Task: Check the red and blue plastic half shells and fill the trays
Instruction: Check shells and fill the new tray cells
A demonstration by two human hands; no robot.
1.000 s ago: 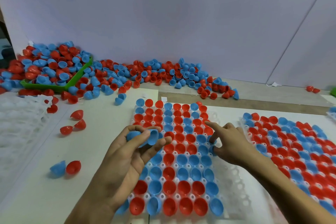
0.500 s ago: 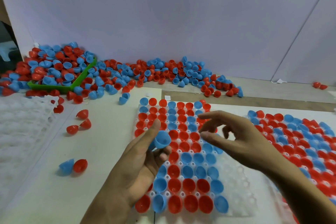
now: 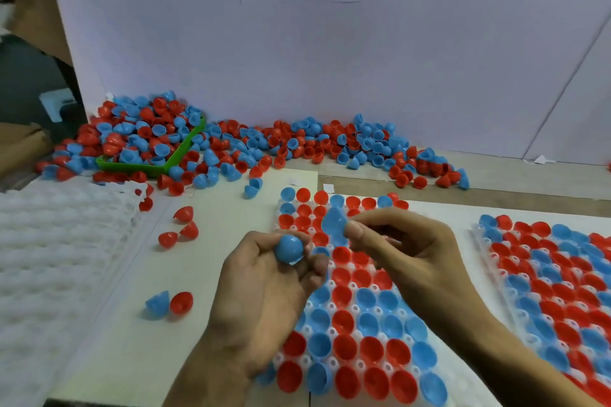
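The left hand (image 3: 264,287) is gripping one round blue shell (image 3: 289,248) — the right hand (image 3: 406,248), open before, is now pinching another blue shell (image 3: 333,222).

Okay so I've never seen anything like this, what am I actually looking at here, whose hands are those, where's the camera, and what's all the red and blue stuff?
There is no machine here: these are a person's two bare hands, filmed by a camera worn on their head, looking forward and down at a work table.

The red and blue pieces are plastic half shells. A big loose pile lies along the back wall, some of it in a green bin.

Below the hands is a white tray with shells sitting in its pockets; a second filled tray lies to the right, and a white tray with no shells in it to the left.

The left hand holds one blue shell. The right hand pinches another blue shell above the tray.
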